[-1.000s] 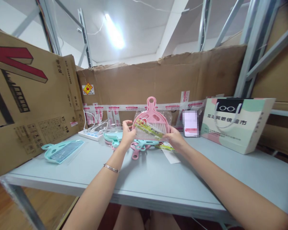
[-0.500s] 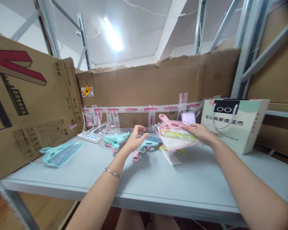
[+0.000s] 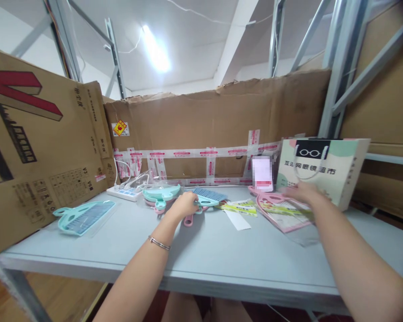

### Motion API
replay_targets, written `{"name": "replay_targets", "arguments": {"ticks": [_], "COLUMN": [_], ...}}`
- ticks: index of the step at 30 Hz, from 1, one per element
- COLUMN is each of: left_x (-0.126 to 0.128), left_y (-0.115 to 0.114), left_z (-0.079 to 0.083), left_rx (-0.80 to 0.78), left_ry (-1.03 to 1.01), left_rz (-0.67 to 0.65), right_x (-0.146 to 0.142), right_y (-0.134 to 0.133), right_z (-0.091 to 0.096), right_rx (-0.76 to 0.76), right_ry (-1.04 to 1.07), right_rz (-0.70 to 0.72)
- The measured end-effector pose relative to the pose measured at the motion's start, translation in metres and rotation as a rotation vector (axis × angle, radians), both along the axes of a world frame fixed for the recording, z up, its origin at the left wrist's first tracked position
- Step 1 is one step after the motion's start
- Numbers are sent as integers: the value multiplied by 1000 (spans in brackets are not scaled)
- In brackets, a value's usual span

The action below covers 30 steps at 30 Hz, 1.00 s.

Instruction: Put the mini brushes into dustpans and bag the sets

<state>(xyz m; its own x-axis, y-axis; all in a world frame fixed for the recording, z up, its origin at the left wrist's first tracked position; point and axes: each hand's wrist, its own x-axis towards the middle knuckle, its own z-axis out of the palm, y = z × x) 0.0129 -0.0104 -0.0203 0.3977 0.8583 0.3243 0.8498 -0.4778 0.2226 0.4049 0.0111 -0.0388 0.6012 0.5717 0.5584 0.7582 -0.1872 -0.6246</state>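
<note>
My left hand (image 3: 187, 204) is closed around the handle end of a blue hand brush (image 3: 208, 197), which lies on the table with its bristles to the right. A pink handle (image 3: 188, 220) sticks out beneath it. At the right, a pink dustpan and brush set (image 3: 285, 212) lies in clear plastic with a yellow-green label strip. Just above this set is my right hand (image 3: 302, 193), blurred, with its fingers stretched out to the left and holding nothing visible. Between the hands lie yellow-green label strips (image 3: 242, 207) and a white paper slip (image 3: 237, 220).
On the table (image 3: 221, 255), a bagged turquoise dustpan set (image 3: 83, 218) lies at left. More turquoise dustpans (image 3: 161, 193) sit near a white power strip (image 3: 124, 193). A paper bag (image 3: 322, 172) and a phone-like screen (image 3: 262, 173) stand behind; cardboard (image 3: 188, 120) walls the back.
My right hand has lowered the pink dustpan set to the table at the right and let go of it. My left hand has come down and closed on the blue brush.
</note>
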Motion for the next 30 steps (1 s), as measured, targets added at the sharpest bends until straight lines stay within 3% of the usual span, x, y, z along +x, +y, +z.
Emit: {"name": "replay_targets", "arguments": {"ticks": [2, 3, 6, 8, 10, 13, 15, 17, 19, 21, 23, 24, 27, 30], "left_x": [0, 1, 3, 5, 9, 12, 10, 1, -13, -30, -43, -48, -56, -58], "left_y": [0, 0, -1, -3, -6, -11, -13, -12, -11, -9, -9, -9, -10, -8], "left_z": [4, 6, 12, 15, 17, 19, 22, 27, 33, 39, 43, 45, 47, 45], "left_rx": [9, 19, 118, 220, 304, 300, 212, 166, 218, 234, 62, -51, -271, -304], "left_ry": [12, 7, -101, -223, -315, -371, -405, -451, -457, -340, -135, -42, 90, 99], "left_rz": [15, 29, 87, 91, 3, -294, -464, -477, -249, 169, 533, 642, 699, 624], "right_x": [-24, -40, -96, -132, -158, -173, -170, -160, -150, -141, -137, -136, -140, -147], "right_y": [-1, -2, -6, -10, -14, -19, -21, -22, -21, -18, -13, -10, -5, -6], "right_z": [8, 12, 17, 16, 13, 11, 12, 14, 16, 18, 18, 18, 17, 17], "right_rx": [-11, 11, 56, 140, 225, 228, 189, 189, 232, 297, 371, 409, 479, 482], "right_ry": [-33, -55, -55, -245, -486, -689, -677, -550, -323, -58, 174, 267, 485, 665], "right_rz": [-35, 35, 410, 593, 650, 728, 744, 721, 693, 662, 635, 638, 738, 868]}}
